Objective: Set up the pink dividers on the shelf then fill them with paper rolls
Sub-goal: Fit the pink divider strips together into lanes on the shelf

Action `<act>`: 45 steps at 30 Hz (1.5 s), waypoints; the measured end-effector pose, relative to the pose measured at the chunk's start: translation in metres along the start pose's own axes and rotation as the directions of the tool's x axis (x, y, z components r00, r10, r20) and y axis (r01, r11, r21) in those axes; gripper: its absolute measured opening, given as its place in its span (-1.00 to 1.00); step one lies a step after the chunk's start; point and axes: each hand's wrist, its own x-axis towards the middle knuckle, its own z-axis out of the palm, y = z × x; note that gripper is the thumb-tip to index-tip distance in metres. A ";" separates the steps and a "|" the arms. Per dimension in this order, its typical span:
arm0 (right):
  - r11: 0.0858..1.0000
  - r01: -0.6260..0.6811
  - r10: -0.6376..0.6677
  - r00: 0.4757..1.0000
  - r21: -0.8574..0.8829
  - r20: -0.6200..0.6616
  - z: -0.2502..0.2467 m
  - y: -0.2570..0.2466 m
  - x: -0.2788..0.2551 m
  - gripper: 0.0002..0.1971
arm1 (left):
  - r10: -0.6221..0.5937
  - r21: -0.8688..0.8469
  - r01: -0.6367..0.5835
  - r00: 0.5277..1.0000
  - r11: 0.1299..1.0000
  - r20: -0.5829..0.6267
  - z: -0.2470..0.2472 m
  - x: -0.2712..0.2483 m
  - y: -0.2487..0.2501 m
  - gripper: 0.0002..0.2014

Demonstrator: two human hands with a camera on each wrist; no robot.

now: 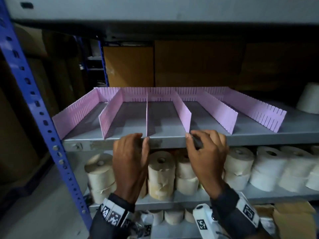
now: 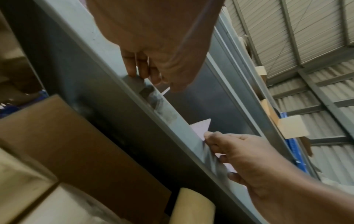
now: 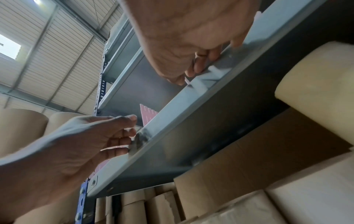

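Observation:
Several pink dividers (image 1: 110, 116) stand front to back on the grey shelf (image 1: 96, 140), slotted into a pink back strip (image 1: 160, 95). My left hand (image 1: 144, 138) is at the shelf's front edge, thumb and fingers pinching the front end of the middle divider (image 1: 147, 118). My right hand (image 1: 189, 136) pinches the front end of the divider (image 1: 183, 111) to its right. In the left wrist view a thin pink edge (image 2: 165, 91) shows at the left hand (image 2: 159, 84). Beige paper rolls (image 1: 161, 171) stand on the shelf below. The lanes between the dividers hold no rolls.
White paper rolls (image 1: 269, 168) fill the lower shelf's right side. One white roll (image 1: 309, 99) stands on the divider shelf at far right. A blue perforated upright (image 1: 34, 100) frames the left. Cardboard boxes (image 1: 189, 62) stand behind, and another shelf board (image 1: 155, 11) hangs overhead.

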 end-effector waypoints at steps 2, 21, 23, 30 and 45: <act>1.000 0.011 -0.011 1.000 -0.003 0.017 0.002 0.002 0.002 -0.85 | -0.016 0.004 0.016 0.999 1.000 -0.027 0.006 0.000 0.000 -0.81; 1.000 -0.001 0.000 1.000 0.019 0.011 0.007 0.005 0.008 -0.86 | -0.022 0.040 0.022 1.000 0.999 0.011 0.010 0.008 -0.005 -0.87; 1.000 -0.003 0.003 1.000 0.013 0.025 0.007 0.004 0.007 -0.85 | -0.017 0.041 0.016 1.000 0.999 0.017 0.011 0.008 -0.007 -0.87; 1.000 -0.024 0.024 0.996 0.003 0.084 0.003 -0.001 0.008 -0.87 | -0.023 0.035 0.021 0.999 0.999 0.039 0.011 0.007 -0.009 -0.87; 0.991 -0.130 0.131 0.986 0.019 -0.102 -0.053 0.066 0.025 -0.74 | 0.102 -0.093 -0.100 0.994 0.991 0.023 0.045 -0.015 0.056 -0.78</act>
